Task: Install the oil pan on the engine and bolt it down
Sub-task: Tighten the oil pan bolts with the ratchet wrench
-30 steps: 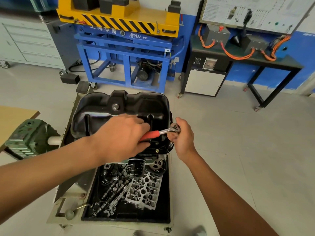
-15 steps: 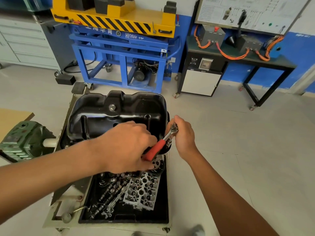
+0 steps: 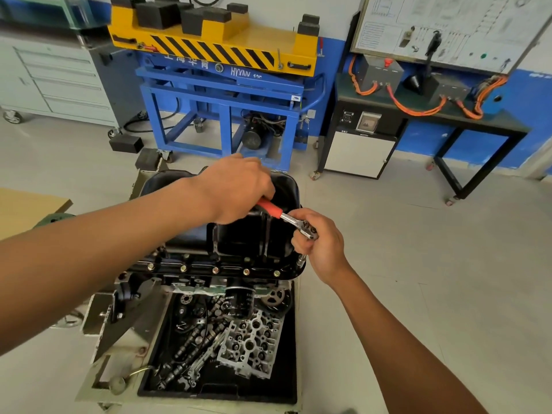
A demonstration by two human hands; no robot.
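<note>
Oil pan [image 3: 254, 234] (black, glossy) sits on engine [image 3: 209, 273], grey workshop floor [image 3: 418, 234] around.

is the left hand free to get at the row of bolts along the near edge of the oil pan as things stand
Probably not yet: the left hand grips the ratchet's red handle. The near-edge bolts on the oil pan lie uncovered, so the way looks free once it lets go.

Bright, even, diffuse light fills the room with only soft shadows, while wide-angle distortion bends the edges, the left hand [image 3: 236, 189] smears slightly with motion, and the black oil pan [image 3: 254, 240] shows dull glare.
</note>
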